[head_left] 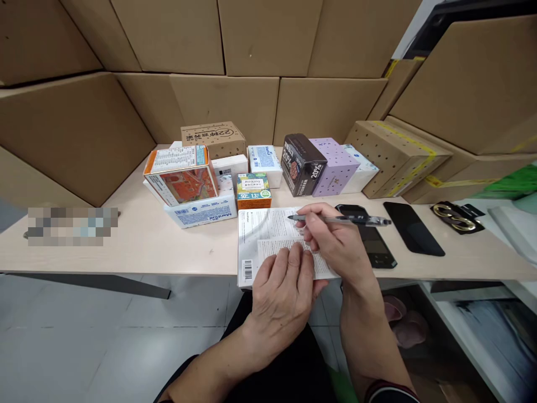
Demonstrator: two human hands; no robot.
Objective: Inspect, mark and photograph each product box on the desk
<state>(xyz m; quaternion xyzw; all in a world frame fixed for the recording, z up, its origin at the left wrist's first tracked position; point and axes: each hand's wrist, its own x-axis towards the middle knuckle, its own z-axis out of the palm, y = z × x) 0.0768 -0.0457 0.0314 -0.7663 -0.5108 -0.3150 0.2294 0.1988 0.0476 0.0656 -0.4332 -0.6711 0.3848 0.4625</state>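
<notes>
A flat white printed box point(265, 235) with a barcode lies at the near edge of the pale table point(138, 246). My left hand point(283, 291) rests flat on its lower part, fingers stretched out and pressed on a printed slip. My right hand point(335, 240) is closed round a pen point(342, 219), held sideways with its tip pointing left over the box's text. Right behind the box stands a small orange and green carton point(253, 190).
Several product boxes stand in a row at the back: an orange-topped one point(180, 174), a dark one point(302, 164), a lilac one point(333, 165), a perforated brown one point(396, 157). Two dark phones point(413, 228) and gold-handled scissors point(456, 218) lie right. Big cardboard cartons wall the table.
</notes>
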